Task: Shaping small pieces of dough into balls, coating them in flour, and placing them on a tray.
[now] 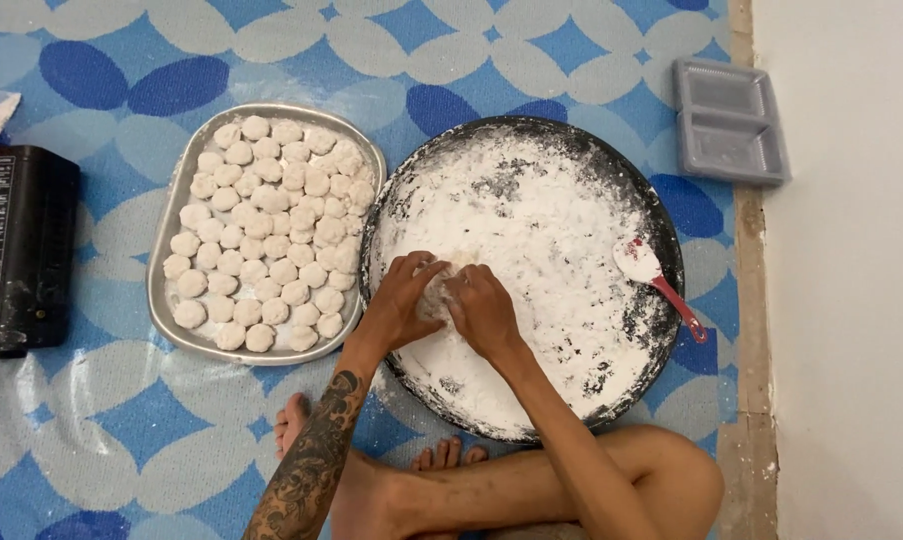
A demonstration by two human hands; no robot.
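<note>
Down on the patterned floor mat point(91, 420), seated cross-legged behind a round dark pan point(661, 215) thick with white flour point(531, 210). Left hand point(403, 295) and right hand point(481, 310) cupped together at the near-left part of the pan, both closed around a small lump of dough point(437, 292) (only a sliver showing between the fingers, so its exact shape cannot be told). Lump pressed between the two palms, just above the floured surface, touching both.

Left of the pan, almost rim to rim, a metal tray point(167, 215) packed with rows of pale dough rounds point(261, 235), many touching their neighbours. On the far-right part of the flour, a small spatula point(643, 265) with a white blade and red handle, handle pointing toward the pan's right rim. Far right on the mat, a grey two-compartment plastic tray point(728, 120); at the far left edge, a black appliance point(16, 250).

Likely trouble from here: too hard a squeeze flattening or tearing the lump; too little flour on the palms leaving dough stuck to the fingers. Tray already crowded, so a careless set-down may press a fresh round into its neighbours and fuse them. Bare feet close under the near rim (a knock there could tip flour onto the mat). Spatula handle near the edge, easy to flick out with a sweeping forearm.
</note>
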